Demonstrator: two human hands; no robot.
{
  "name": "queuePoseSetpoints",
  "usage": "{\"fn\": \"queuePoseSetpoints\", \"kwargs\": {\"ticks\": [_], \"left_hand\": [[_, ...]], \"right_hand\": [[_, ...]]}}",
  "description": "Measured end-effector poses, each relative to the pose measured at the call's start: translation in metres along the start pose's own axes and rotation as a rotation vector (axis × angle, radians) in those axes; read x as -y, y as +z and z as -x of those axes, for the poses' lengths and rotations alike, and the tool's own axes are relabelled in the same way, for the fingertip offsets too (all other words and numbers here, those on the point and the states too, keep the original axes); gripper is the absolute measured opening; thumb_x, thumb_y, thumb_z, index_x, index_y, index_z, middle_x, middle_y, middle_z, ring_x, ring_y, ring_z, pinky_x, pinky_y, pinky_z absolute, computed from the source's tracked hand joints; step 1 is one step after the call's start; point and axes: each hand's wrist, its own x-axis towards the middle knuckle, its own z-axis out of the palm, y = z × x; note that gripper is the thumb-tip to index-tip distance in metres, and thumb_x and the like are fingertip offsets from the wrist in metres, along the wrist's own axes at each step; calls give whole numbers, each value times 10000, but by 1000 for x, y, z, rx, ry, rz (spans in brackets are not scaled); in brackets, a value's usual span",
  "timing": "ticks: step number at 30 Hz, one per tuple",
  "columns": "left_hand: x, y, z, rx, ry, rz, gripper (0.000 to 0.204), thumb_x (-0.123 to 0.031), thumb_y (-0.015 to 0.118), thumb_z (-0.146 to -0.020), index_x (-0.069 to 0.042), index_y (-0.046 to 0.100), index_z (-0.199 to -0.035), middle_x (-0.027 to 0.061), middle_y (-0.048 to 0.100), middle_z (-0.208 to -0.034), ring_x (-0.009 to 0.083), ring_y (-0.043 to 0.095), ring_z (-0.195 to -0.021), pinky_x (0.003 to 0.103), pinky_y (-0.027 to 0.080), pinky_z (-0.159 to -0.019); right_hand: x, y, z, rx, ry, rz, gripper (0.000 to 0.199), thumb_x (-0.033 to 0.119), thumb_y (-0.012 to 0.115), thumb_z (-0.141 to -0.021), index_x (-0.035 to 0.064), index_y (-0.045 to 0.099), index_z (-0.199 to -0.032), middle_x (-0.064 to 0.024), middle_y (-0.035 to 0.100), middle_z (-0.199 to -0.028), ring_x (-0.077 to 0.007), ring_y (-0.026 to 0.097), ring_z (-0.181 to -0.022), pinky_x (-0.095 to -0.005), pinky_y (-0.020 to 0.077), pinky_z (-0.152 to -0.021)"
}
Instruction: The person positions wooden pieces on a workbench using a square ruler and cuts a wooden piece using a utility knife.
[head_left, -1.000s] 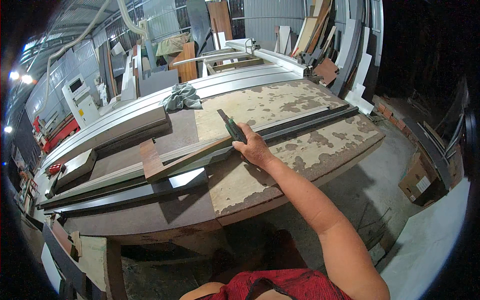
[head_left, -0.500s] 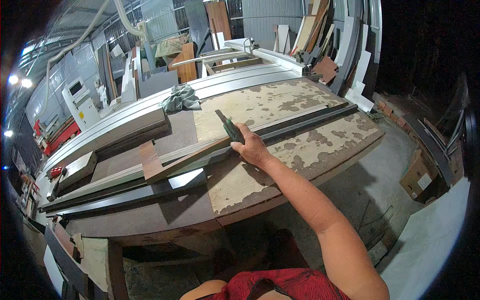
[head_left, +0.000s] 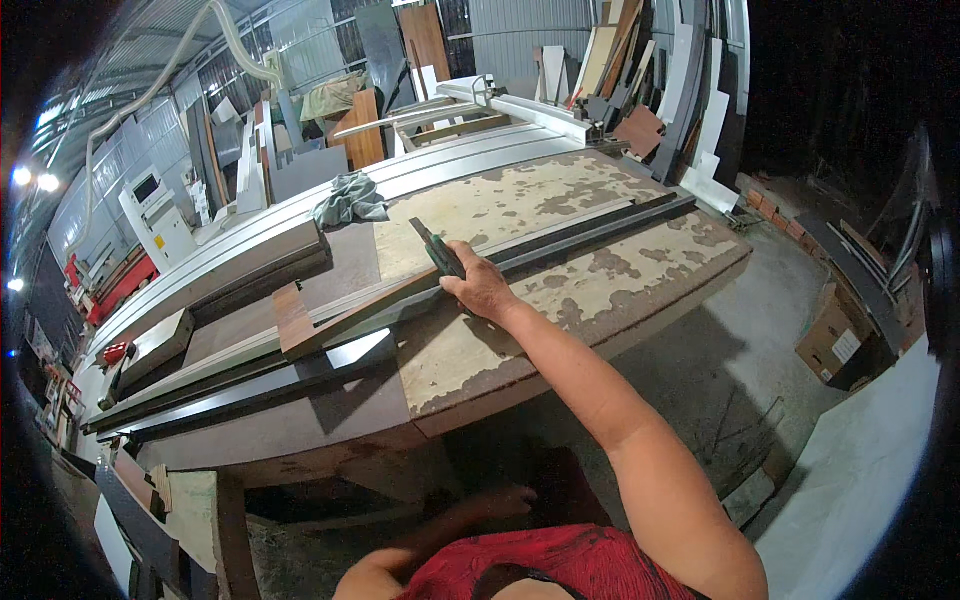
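Note:
My right hand (head_left: pixel 482 285) is closed round a green-handled tool (head_left: pixel 440 252) whose narrow flat blade points up and away to the left. It is over the middle of the worktable (head_left: pixel 560 320), above long dark strips (head_left: pixel 600 238) lying across the top. From beneath this hand a thin wooden strip slants left toward a short brown board piece (head_left: pixel 293 312); whether the hand touches that strip I cannot tell. Low in front of my body, in shadow below the table edge, is my left hand (head_left: pixel 512 500). Its fingers are too dark to read.
A crumpled grey-green cloth (head_left: pixel 350 200) lies at the table's far side, beside long metal rails (head_left: pixel 450 160). A red-handled tool (head_left: pixel 115 352) rests at far left. Boards (head_left: pixel 610 60) lean on the back wall. A cardboard box (head_left: pixel 832 338) stands on the floor at right.
My left forearm and hand have come into view below the table edge. The view has shifted slightly; my right hand keeps its hold on the green-handled tool.

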Motion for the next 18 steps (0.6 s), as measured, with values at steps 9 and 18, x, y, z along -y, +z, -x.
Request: {"fn": "queuePoseSetpoints", "kwargs": {"ticks": [9,18], "left_hand": [[-272,-199,178,-355,188,99,413,-93,639,-860,-41,558,-1262,49,669,-948,121,622,-820,307,515,-761],[-170,-436,154,-1495,233,138,311,-344,612,-893,-108,679,-1085,22,622,-850,118,575,-737,285,432,-630]], "right_hand": [[0,19,-11,-102,-241,-17,546,273,594,-770,49,457,-1248,-241,577,-1151,-400,565,-1067,-439,439,-894],[-2,28,-37,-100,-18,30,484,234,644,-712,35,503,-1130,-244,636,-1013,-391,612,-1012,-443,470,-853]]}}
